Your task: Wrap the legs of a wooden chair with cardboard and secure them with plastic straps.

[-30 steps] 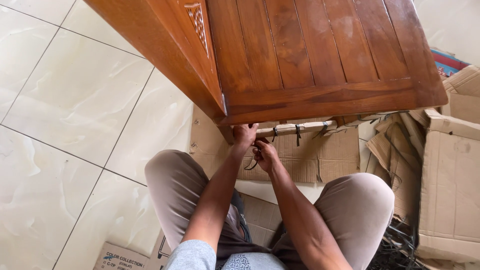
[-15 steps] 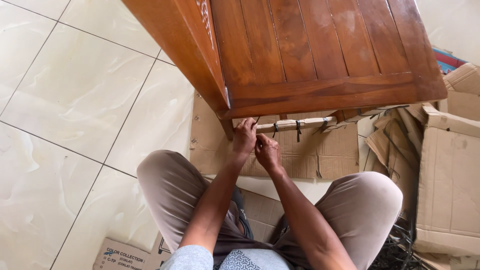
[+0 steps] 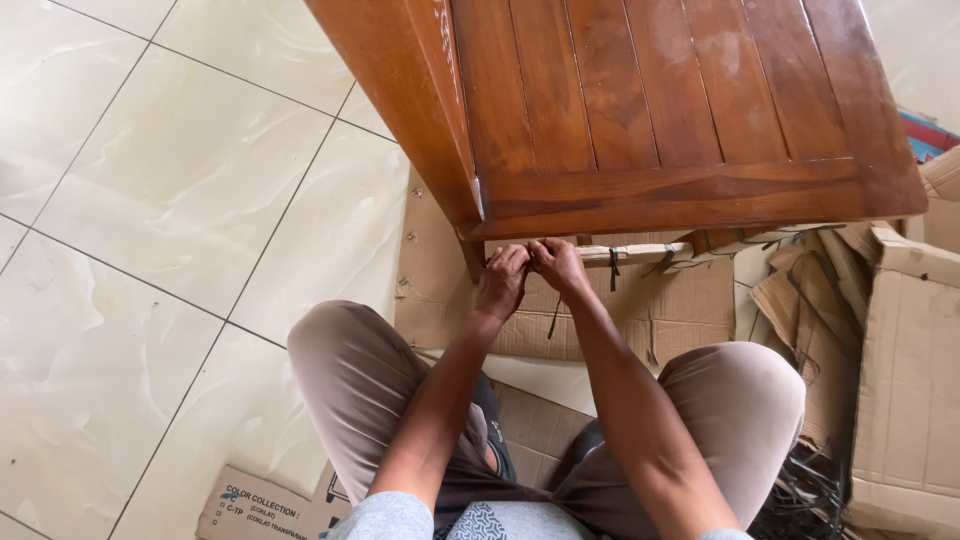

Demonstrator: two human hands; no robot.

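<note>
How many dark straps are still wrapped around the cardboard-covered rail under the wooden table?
2 visible: one strap near the rail's middle, another strap just to its right. More may be hidden behind the hands or under the wooden table.

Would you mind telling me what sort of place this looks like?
Probably a room in a home where new furniture is being unpacked: glossy floor tiles, a wooden table, and torn cardboard with loose straps.
</note>
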